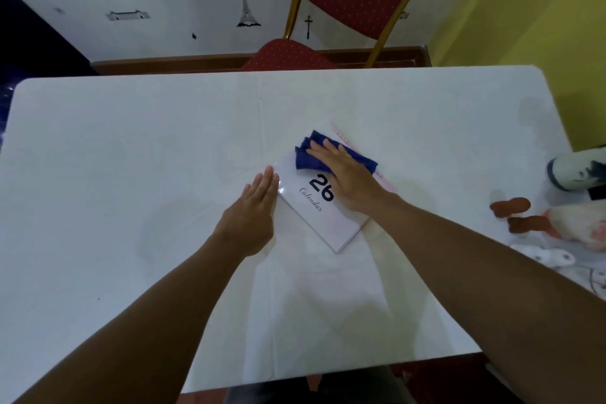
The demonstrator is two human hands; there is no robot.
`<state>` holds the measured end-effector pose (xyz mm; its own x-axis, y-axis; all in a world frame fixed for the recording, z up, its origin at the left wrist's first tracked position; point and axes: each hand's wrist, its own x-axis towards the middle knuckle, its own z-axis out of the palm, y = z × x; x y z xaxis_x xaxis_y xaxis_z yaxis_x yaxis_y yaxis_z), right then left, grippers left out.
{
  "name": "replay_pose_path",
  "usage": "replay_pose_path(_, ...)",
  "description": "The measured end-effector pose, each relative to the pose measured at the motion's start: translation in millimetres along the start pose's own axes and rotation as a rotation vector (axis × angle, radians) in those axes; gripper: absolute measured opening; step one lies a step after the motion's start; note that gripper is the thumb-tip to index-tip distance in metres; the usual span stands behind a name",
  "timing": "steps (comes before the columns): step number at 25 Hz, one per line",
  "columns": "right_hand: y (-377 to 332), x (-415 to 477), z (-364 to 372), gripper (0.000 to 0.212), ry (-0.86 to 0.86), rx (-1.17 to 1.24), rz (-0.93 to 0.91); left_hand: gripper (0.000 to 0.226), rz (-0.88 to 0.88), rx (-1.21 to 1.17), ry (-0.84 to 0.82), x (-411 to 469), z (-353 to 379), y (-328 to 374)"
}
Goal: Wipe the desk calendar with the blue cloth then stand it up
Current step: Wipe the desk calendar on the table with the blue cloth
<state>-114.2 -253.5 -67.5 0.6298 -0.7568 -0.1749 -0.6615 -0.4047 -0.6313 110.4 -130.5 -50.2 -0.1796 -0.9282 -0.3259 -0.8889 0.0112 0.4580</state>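
Calendar (323,207) lies flat at frame centre on the counter (131,157). Right hand (347,177) presses the blue cloth (308,157) flat-palmed; left hand (252,207), open, braces its edge. Push too hard and it'll probably skid sideways.

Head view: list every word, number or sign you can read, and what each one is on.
"26": on the desk calendar cover, partly hidden by the right hand.
"Calendar": script below it on the same cover.
Wall decals: pictures only; small print at the top is too blurred to read.
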Motion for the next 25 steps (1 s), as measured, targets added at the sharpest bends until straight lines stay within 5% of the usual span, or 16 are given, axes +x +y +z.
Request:
replay_pose_path(5,-9.2,-58.1,27.6,0.066,0.058,-0.049,-0.093,0.073,0.005,0.146,0.071,-6.2,12.7,-3.2)
replay_pose_path(11,6.5,-119.3,16.8,0.062,-0.107,-0.094,-0.275,0.079,0.011,0.223,0.064,-7.3,15.4,-11.8)
replay_pose_path(18,6.1,-14.9,-4.0,0.061,-0.015,0.013,0.006,0.066,-0.018,0.257,0.079,-1.5,26.0,-13.4)
replay_pose_path(25,-4.6,-90.3,39.7,0.069,0.038,-0.064,-0.140,0.066,-0.033,0.277,0.075,0.2,28.4,-14.6)
